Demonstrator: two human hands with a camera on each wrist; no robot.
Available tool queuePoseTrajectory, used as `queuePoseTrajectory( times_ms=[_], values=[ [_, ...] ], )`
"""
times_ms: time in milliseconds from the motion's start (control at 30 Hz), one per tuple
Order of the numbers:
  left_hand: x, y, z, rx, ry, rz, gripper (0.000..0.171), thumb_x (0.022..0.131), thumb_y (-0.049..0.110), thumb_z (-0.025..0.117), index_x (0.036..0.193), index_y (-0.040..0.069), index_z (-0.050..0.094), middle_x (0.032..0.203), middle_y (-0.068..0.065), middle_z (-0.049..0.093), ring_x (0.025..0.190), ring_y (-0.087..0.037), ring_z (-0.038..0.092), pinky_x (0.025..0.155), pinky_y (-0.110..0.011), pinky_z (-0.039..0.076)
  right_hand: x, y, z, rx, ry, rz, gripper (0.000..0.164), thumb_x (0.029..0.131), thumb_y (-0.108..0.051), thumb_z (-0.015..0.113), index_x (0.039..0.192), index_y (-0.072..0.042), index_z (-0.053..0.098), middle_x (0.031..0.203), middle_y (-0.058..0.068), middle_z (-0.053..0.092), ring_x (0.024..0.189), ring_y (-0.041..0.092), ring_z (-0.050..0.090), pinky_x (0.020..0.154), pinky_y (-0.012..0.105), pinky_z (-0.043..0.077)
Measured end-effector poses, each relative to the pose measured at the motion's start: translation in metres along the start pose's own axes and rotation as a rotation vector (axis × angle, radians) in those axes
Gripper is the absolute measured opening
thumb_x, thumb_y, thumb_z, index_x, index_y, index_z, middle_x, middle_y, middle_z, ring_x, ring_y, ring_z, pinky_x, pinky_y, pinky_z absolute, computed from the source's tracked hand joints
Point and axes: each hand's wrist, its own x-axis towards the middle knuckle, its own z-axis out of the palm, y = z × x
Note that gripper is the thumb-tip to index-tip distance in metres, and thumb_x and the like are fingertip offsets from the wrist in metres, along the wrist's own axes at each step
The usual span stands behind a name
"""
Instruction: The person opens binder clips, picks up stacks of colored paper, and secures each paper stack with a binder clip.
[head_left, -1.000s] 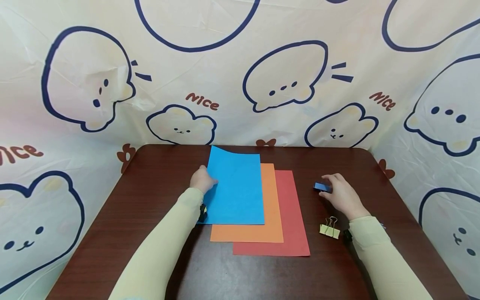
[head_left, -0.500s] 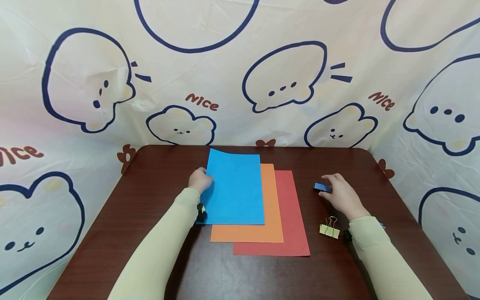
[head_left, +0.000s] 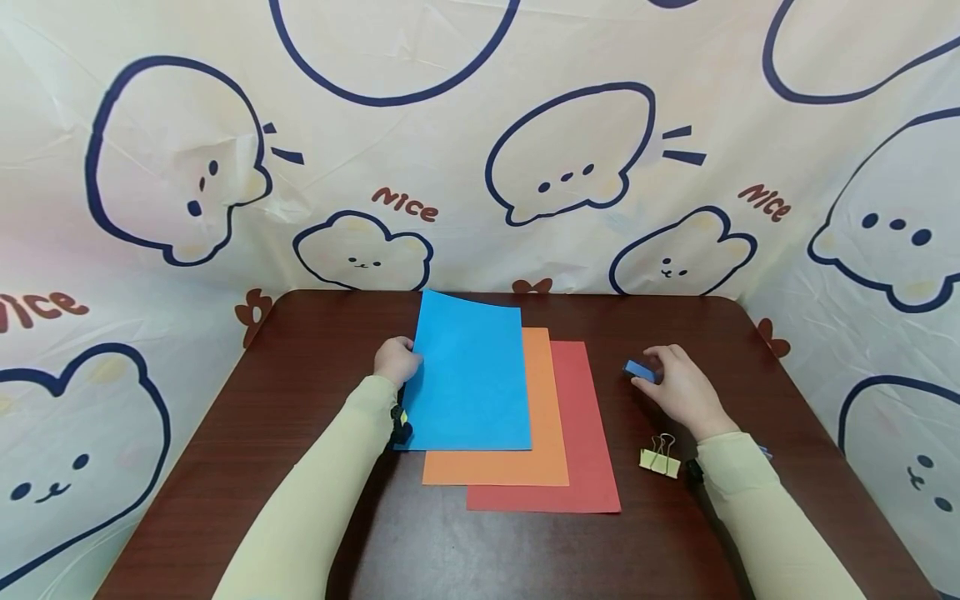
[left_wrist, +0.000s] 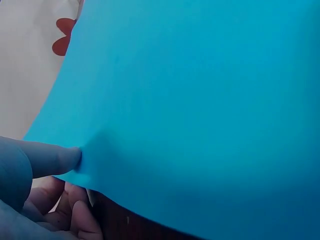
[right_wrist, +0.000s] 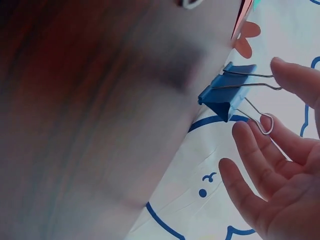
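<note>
A blue sheet of paper (head_left: 472, 375) lies over an orange sheet (head_left: 495, 468) and a red sheet (head_left: 588, 450), each offset to the right of the one above. My left hand (head_left: 397, 361) pinches the blue sheet's left edge, thumb on top and fingers beneath, as the left wrist view shows. That edge is lifted off the table and bowed. Off to the right, my right hand (head_left: 682, 387) holds a blue binder clip (right_wrist: 229, 92) by its wire handles, between thumb and fingertips. The clip's mouth points away from the palm and grips nothing.
A pale yellow binder clip (head_left: 660, 461) sits on the dark wooden table (head_left: 450, 558) near my right wrist. Part of another blue object (head_left: 765, 452) peeks out behind the right sleeve. A patterned cloth (head_left: 450, 150) hangs around the table's back and sides.
My left hand has shifted slightly left along with the blue sheet's lifted edge. The right hand has raised and tilted the blue binder clip a little; the other sheets stay in place.
</note>
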Motion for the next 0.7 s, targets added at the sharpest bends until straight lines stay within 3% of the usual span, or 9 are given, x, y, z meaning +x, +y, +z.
queuePoseTrajectory(
  times_ms=[233,700],
  values=[
    [-0.002,0.0,0.0,-0.005,0.006,0.019,0.02,0.1,0.008,0.061,0.114,-0.005,0.065,0.11,-0.021,0.064,0.092,-0.03,0.056,0.081,-0.044,0.051,0.003,-0.011,-0.001,0.029,0.024,-0.004,0.053,0.094,-0.029,0.076,0.131,0.002,0.056,0.12,0.021,0.058,0.101,0.032,0.062,0.089,0.052,0.056],
    [-0.003,0.0,-0.001,-0.006,-0.007,0.025,0.026,0.101,0.007,0.061,0.124,-0.006,0.063,0.128,-0.025,0.062,0.106,-0.036,0.058,0.095,-0.052,0.053,0.013,-0.04,-0.004,0.082,-0.01,-0.064,0.049,0.092,-0.02,0.079,0.13,0.001,0.056,0.12,0.018,0.059,0.102,0.032,0.064,0.091,0.051,0.058]
  ],
)
